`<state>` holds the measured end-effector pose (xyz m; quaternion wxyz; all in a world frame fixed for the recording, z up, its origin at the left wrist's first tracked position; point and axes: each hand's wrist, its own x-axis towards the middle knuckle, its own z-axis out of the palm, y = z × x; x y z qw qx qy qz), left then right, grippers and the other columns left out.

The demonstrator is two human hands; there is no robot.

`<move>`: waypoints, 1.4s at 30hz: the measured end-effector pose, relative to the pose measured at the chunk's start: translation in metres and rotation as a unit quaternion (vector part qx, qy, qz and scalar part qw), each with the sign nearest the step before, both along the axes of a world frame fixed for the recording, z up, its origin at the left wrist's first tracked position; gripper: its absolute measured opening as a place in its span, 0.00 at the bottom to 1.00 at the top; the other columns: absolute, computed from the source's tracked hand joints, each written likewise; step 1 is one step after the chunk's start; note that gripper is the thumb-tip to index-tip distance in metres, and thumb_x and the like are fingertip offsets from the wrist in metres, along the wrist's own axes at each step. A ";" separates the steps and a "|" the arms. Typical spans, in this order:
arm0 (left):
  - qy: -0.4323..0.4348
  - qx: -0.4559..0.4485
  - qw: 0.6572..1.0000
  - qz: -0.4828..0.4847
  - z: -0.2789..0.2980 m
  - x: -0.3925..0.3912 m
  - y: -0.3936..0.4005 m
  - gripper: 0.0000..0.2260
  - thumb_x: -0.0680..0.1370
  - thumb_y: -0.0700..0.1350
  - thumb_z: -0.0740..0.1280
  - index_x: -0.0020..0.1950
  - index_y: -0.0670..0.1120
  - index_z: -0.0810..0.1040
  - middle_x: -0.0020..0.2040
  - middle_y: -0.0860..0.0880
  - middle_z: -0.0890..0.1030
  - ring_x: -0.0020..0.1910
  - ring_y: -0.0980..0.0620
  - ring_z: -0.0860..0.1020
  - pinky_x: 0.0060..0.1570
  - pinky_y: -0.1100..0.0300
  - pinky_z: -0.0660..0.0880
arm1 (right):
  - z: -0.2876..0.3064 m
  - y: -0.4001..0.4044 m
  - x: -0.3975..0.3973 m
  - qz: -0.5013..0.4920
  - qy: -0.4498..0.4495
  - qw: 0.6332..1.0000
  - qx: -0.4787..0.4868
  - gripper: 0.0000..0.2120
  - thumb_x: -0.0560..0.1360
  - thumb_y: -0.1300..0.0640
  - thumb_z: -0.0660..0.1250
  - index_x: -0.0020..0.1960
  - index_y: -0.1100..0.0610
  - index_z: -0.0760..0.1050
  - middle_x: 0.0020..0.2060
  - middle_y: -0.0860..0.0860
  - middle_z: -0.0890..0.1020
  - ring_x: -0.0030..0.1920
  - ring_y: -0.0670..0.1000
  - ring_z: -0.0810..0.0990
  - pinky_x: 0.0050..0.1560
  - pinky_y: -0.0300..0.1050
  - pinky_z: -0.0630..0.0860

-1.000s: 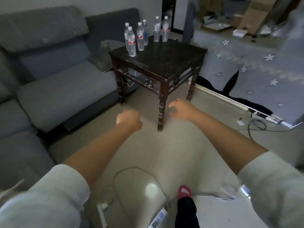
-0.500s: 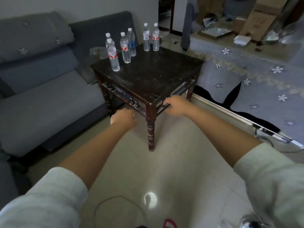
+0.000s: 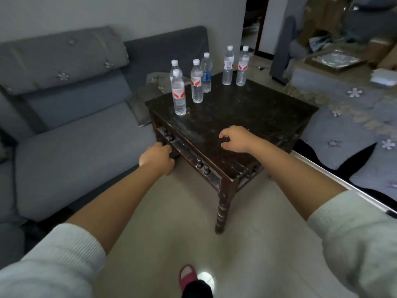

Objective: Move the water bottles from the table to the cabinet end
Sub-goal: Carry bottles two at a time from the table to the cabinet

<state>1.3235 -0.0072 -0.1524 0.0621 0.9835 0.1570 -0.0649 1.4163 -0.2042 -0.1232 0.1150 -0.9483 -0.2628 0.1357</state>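
Several clear water bottles with white caps stand upright on the far part of a dark wooden table (image 3: 253,117). The nearest bottle (image 3: 178,93) has a red label; another red-label bottle (image 3: 196,82) and a blue-label bottle (image 3: 206,74) stand behind it. A pair of bottles (image 3: 235,66) stands at the far corner. My left hand (image 3: 158,158) hangs beside the table's near left edge, fingers curled, holding nothing. My right hand (image 3: 236,139) hovers over the near part of the tabletop, fingers apart and empty.
A grey sofa (image 3: 71,130) runs along the left, close to the table. A surface draped in a flowered blue cloth (image 3: 352,117) lies to the right, with boxes behind it. A doorway (image 3: 253,22) opens at the back. My foot in a red slipper (image 3: 188,276) is on the pale floor.
I have stepped closer to the table. Both hands have moved forward; the right hand is now over the tabletop with fingers spread, the left beside the table's edge.
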 end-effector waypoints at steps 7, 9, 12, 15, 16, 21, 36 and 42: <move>-0.007 0.002 1.000 -0.025 0.019 0.106 0.087 0.18 0.79 0.45 0.58 0.68 0.44 0.69 0.67 0.41 0.70 0.66 0.41 0.70 0.61 0.49 0.71 | 0.019 0.087 0.109 -0.013 -0.007 1.000 -0.002 0.20 0.78 0.57 0.62 0.68 0.60 0.69 0.65 0.59 0.74 0.64 0.57 0.73 0.63 0.45 0.69; -0.008 -0.007 0.999 -0.033 0.022 0.138 0.108 0.18 0.78 0.45 0.58 0.68 0.44 0.69 0.66 0.41 0.71 0.65 0.41 0.71 0.60 0.50 0.72 | 0.022 0.104 0.139 -0.027 -0.005 1.000 -0.004 0.20 0.78 0.57 0.62 0.68 0.60 0.69 0.64 0.59 0.74 0.64 0.57 0.73 0.63 0.45 0.69; -0.012 -0.033 0.998 -0.045 0.022 0.176 0.126 0.18 0.77 0.45 0.60 0.67 0.43 0.69 0.65 0.41 0.71 0.65 0.41 0.71 0.61 0.50 0.71 | 0.024 0.118 0.175 -0.059 0.001 0.998 0.009 0.20 0.77 0.57 0.62 0.68 0.61 0.69 0.64 0.58 0.75 0.64 0.56 0.74 0.64 0.46 0.69; -0.040 -0.074 0.995 -0.050 0.028 0.217 0.142 0.20 0.77 0.45 0.61 0.68 0.44 0.69 0.63 0.40 0.72 0.63 0.41 0.73 0.62 0.51 0.72 | 0.025 0.128 0.213 -0.080 -0.003 0.997 0.021 0.19 0.77 0.58 0.63 0.67 0.61 0.70 0.64 0.58 0.76 0.63 0.56 0.75 0.63 0.44 0.70; -0.049 -0.085 0.994 -0.052 0.030 0.229 0.146 0.20 0.77 0.44 0.61 0.69 0.43 0.68 0.63 0.40 0.72 0.63 0.41 0.73 0.62 0.51 0.72 | 0.024 0.130 0.225 -0.086 -0.003 0.996 0.027 0.19 0.77 0.58 0.63 0.67 0.61 0.70 0.64 0.58 0.76 0.63 0.55 0.75 0.62 0.44 0.70; -0.092 -0.093 0.987 -0.092 0.038 0.299 0.164 0.20 0.77 0.45 0.62 0.68 0.42 0.69 0.63 0.39 0.72 0.64 0.41 0.71 0.63 0.53 0.69 | 0.029 0.154 0.295 -0.100 -0.027 0.993 0.052 0.17 0.77 0.59 0.63 0.64 0.62 0.73 0.61 0.59 0.77 0.60 0.56 0.77 0.60 0.46 0.72; 0.031 -0.077 0.959 -0.272 0.022 0.450 0.183 0.18 0.78 0.45 0.62 0.67 0.45 0.69 0.65 0.43 0.72 0.63 0.44 0.72 0.61 0.51 0.72 | 0.009 0.236 0.474 -0.110 -0.052 0.992 0.042 0.27 0.78 0.56 0.61 0.75 0.56 0.56 0.73 0.58 0.61 0.71 0.60 0.65 0.68 0.54 0.67; 0.072 -0.089 0.940 -0.320 0.014 0.474 0.215 0.12 0.77 0.46 0.63 0.58 0.41 0.72 0.58 0.43 0.73 0.56 0.45 0.73 0.55 0.56 0.71 | -0.010 0.247 0.496 -0.147 -0.049 0.988 -0.013 0.18 0.78 0.54 0.61 0.65 0.61 0.69 0.62 0.61 0.74 0.60 0.59 0.75 0.57 0.50 0.73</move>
